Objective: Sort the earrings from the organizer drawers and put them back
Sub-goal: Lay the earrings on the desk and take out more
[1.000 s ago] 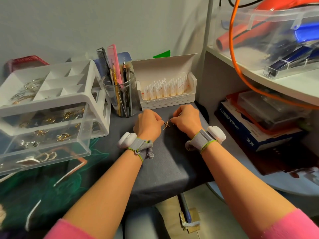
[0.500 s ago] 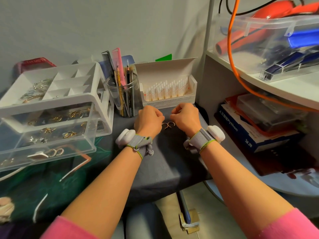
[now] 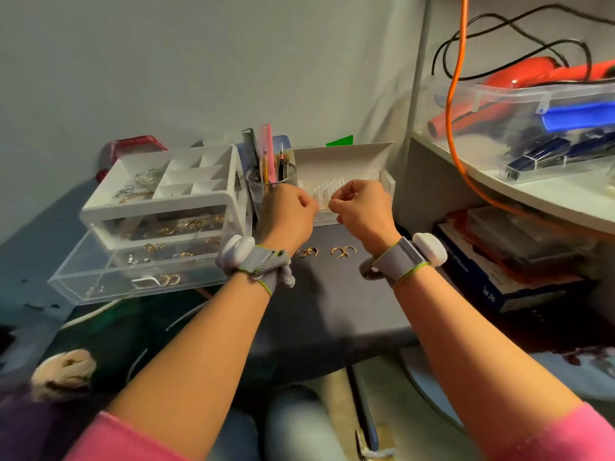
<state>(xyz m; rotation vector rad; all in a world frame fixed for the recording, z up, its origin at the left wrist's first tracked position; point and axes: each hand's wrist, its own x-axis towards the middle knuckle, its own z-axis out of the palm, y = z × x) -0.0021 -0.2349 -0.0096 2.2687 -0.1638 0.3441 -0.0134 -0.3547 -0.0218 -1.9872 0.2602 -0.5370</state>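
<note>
Ideally the left hand [image 3: 289,212] and right hand [image 3: 362,207], curled with contents impossible to tell, should set matching gold hoop earrings [image 3: 342,251] side by side on the mat [image 3: 332,301].

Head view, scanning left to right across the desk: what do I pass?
White-and-clear plastic drawer organizer → clear cup of pens and combs → left pair of gold hoop earrings → right pair of gold hoop earrings → blue paperback book under the shelf.
</note>
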